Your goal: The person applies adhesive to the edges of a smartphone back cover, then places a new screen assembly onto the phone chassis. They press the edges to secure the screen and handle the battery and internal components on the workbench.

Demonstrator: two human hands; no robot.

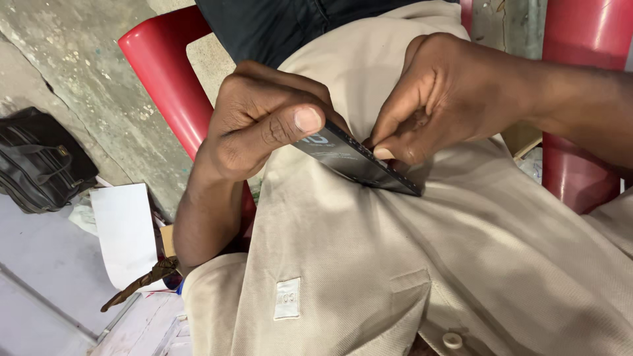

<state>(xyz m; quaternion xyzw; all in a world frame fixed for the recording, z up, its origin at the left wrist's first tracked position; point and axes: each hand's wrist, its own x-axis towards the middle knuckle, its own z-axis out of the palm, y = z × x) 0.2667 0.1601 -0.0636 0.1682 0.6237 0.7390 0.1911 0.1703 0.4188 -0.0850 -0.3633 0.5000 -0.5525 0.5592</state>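
My left hand (264, 125) grips a thin, flat black rectangular part (359, 163), like a phone battery or panel, with the thumb pressed on its upper end. My right hand (442, 99) pinches the long edge of the same black part with its fingertips, a fingernail set against the edge. Both hands hold it just above my lap, which is covered in beige trousers (409, 264) with a small pale label and a button.
I sit on a red plastic chair (165, 72). A black bag (39, 161) lies on the concrete floor at the left. A white sheet (125, 231) and a brown strap (142, 283) lie beside the chair, near the lower left.
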